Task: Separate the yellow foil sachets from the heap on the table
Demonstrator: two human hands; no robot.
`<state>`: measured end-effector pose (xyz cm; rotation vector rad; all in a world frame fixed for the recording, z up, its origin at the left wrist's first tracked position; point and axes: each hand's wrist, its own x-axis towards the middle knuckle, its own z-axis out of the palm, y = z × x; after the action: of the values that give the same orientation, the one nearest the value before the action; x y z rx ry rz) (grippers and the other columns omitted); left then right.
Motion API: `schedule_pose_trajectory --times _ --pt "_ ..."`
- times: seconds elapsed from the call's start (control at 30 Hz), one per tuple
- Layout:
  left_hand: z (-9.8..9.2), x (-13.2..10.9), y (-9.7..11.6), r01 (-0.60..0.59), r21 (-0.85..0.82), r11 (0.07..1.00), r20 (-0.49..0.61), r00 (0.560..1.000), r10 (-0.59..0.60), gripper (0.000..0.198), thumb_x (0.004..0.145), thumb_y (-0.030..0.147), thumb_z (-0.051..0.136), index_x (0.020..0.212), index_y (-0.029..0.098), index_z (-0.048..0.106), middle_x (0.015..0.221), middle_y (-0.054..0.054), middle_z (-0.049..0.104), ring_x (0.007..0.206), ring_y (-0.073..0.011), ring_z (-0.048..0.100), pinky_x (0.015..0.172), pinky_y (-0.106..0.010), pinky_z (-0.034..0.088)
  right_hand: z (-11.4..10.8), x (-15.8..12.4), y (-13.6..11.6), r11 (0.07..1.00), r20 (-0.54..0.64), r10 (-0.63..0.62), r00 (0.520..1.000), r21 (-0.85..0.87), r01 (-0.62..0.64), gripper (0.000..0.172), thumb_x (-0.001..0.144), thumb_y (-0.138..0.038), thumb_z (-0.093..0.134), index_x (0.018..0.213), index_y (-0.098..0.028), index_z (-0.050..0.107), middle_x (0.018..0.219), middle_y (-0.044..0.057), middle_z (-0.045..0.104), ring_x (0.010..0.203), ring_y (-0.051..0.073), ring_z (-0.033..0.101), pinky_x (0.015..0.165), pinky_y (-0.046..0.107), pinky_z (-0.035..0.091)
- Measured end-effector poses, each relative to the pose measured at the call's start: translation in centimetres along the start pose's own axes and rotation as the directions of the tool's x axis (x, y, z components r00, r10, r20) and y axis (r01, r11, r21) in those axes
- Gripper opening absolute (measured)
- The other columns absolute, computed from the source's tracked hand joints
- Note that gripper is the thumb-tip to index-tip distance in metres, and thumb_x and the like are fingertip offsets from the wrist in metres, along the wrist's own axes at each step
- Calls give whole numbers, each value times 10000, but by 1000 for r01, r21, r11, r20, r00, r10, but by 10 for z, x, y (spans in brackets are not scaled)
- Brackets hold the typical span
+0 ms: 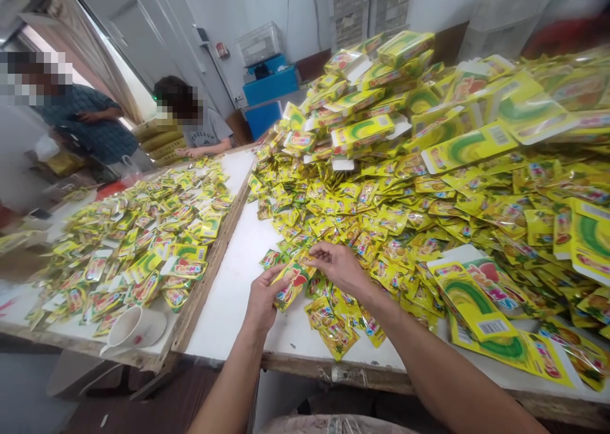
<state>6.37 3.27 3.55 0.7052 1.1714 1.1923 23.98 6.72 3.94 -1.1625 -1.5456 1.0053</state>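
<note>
Above the white table (214, 319), my left hand (262, 300) is closed on a small yellow-green packet (291, 286) with a red fruit picture, thumb on its front. I cannot tell if it is a flat box or a sachet. My right hand (340, 269) has its fingertips curled and pinched at the packet's upper end, where a bit of yellow foil shows. Loose yellow sachets (333, 332) lie just under and beside my hands. A large heap of the same sachets (395, 224) spreads behind and to the right.
Printed yellow boxes (365, 132) are piled on the heap, and more flat boxes (476, 300) lie at right. A second table on the left bears many small packets (157, 243) and a white mug (136, 326). Two people are beyond it; one person (204, 132) has hands at the packets.
</note>
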Motion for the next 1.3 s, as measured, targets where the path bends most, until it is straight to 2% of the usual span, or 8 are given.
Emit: schedule_pose_trajectory --times 0.2,0.37,0.53,0.87,1.03,1.13,1.23,1.3 --pt "-1 0 2 -17 -5 1000 -27 999 17 428 497 204 832 890 130 681 804 -46 730 658 -172 681 643 -266 545 3 -1 1 999 -159 -35 987 -27 31 241 689 -381 661 834 -189 642 833 43 648 765 173 578 686 292 463" --pt "-2 -4 4 -22 -14 1000 -43 999 22 417 492 197 833 873 130 677 804 -41 731 655 -162 679 638 -253 543 11 -4 3 991 -27 44 999 131 -40 204 664 -357 659 764 -183 622 664 -3 602 638 142 561 630 275 470" --pt "-3 -3 6 38 19 999 -22 999 -38 421 461 194 843 841 125 676 723 -38 725 594 -156 666 589 -240 526 14 -8 -3 997 85 35 996 67 -41 86 708 -271 595 731 -189 606 683 0 632 646 142 575 632 262 449" --pt "1 -5 4 63 64 996 16 998 -64 357 474 216 833 794 140 693 697 -29 718 582 -151 650 596 -244 504 12 -17 -19 995 349 86 933 16 -98 328 811 -323 522 1106 -205 442 511 -101 446 446 79 368 462 193 283" --pt "10 -5 -2 40 51 998 47 998 -43 410 507 237 823 875 146 667 777 -52 725 663 -183 667 671 -296 521 12 -15 -15 983 228 102 968 128 -134 400 818 -288 487 1197 -218 382 754 -22 610 615 109 554 559 219 404" --pt "10 0 -1 13 99 995 31 999 -17 411 501 243 821 866 137 664 787 -62 722 665 -206 659 673 -342 523 10 -12 -12 983 279 104 955 115 -141 446 813 -265 485 1240 -212 368 722 -26 617 598 116 565 543 220 409" --pt "-11 13 23 -55 162 985 -48 997 64 408 483 238 815 840 127 652 764 -47 705 650 -190 635 665 -339 511 5 -8 -8 989 106 127 986 60 -134 329 817 -269 489 1136 -193 464 699 -17 625 624 129 584 567 230 419" --pt "-36 24 54 -188 231 955 -185 955 233 415 515 261 786 877 144 621 829 -24 683 712 -159 615 718 -304 485 2 -6 -4 990 -18 102 995 -94 -104 165 826 -277 490 955 -198 554 643 -19 609 606 132 572 574 236 408"
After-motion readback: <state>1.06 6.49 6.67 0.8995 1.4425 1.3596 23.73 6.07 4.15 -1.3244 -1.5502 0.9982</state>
